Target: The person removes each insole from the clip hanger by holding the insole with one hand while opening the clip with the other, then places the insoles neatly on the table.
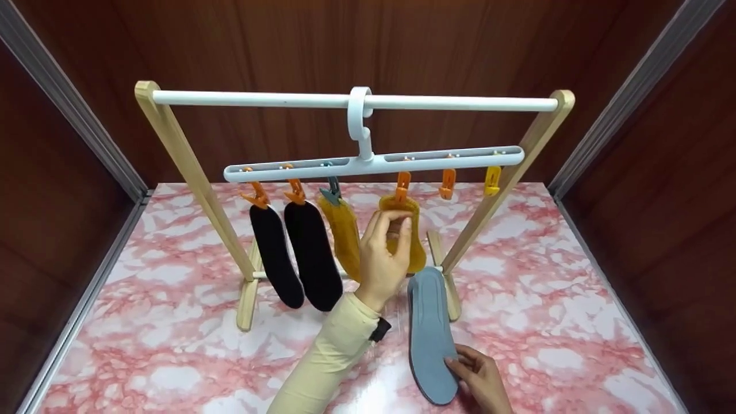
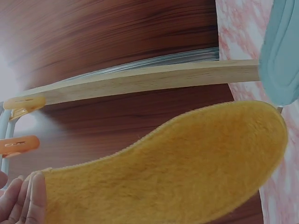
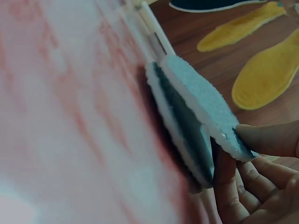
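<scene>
My left hand (image 1: pixel 384 259) is raised at the upper part of a fuzzy yellow insole (image 2: pixel 168 172), its bent fingers right at the insole's edge. An orange clip (image 1: pixel 403 187) holds that insole from above; whether my fingers pinch the insole I cannot tell. Low on the right, my right hand (image 1: pixel 482 379) pinches a grey-blue insole (image 1: pixel 431 333) at its side edge, thumb on top and fingers beneath. In the right wrist view a second pale edge (image 3: pixel 175 135) shows under the held insole (image 3: pixel 201 100), with a dark gap between them.
A white clip hanger (image 1: pixel 368 165) hangs from the white rod (image 1: pixel 241 99) of a wooden stand (image 1: pixel 192 167). Two black insoles (image 1: pixel 313 259) and another yellow insole (image 1: pixel 343 236) hang on the left. Orange (image 1: pixel 448 184) and yellow (image 1: pixel 492 181) clips dangle without insoles on the right.
</scene>
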The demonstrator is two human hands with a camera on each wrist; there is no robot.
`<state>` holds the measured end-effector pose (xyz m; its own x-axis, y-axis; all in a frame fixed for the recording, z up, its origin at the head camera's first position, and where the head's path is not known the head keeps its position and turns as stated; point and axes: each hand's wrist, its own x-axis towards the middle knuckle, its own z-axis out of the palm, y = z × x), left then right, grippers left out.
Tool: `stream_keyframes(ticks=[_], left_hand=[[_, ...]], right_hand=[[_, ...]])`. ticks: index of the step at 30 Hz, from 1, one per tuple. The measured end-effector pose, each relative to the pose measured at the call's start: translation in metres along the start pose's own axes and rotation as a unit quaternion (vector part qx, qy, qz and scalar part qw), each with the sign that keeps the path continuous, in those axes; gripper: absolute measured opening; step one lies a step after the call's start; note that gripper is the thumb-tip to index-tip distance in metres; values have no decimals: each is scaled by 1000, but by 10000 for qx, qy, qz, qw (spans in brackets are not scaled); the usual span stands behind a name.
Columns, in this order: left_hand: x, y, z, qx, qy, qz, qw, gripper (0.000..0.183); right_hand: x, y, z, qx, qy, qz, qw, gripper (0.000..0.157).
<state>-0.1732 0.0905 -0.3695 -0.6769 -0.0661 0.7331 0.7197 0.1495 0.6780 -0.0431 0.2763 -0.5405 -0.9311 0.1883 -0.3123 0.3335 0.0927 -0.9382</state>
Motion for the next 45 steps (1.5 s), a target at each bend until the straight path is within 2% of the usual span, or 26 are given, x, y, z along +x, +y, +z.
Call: stream_keyframes(ticks=[10, 15, 22, 25, 29, 31, 33, 36, 45], left_hand=[[-10, -7, -15, 93, 367, -48, 9993, 10], [-13, -9, -21, 168, 508, -88, 9985, 10], [-15, -9, -29, 184, 571, -66, 9982, 11], [-16, -9, -33, 248, 510, -55, 9984, 12], [-17, -9, -38, 270, 382, -97, 9989, 16], [-17, -8, -41, 254, 316, -140, 9991, 18], [-17, -7, -43, 244, 246, -166, 9993, 20], [-15, -6, -46, 253, 162, -179, 9994, 22], [-9, -4, -51, 272, 51, -92, 9996, 28]], right_hand=[[1, 3, 3, 25, 133, 171, 9998, 53], [3, 3, 4, -65, 157, 50, 9998, 53], [2, 2, 9, -598, 555, -304, 9962, 49], [-1, 3, 12, -1200, 835, -831, 9857, 44], [-3, 4, 14, -2071, 1410, -1638, 9541, 36], [-3, 4, 15, -2404, 1607, -1838, 9395, 33], [-3, 3, 16, -2639, 1674, -1894, 9309, 32], [-3, 2, 15, -2895, 1636, -1907, 9236, 32], [-4, 0, 13, -3065, 1511, -1925, 9199, 34]])
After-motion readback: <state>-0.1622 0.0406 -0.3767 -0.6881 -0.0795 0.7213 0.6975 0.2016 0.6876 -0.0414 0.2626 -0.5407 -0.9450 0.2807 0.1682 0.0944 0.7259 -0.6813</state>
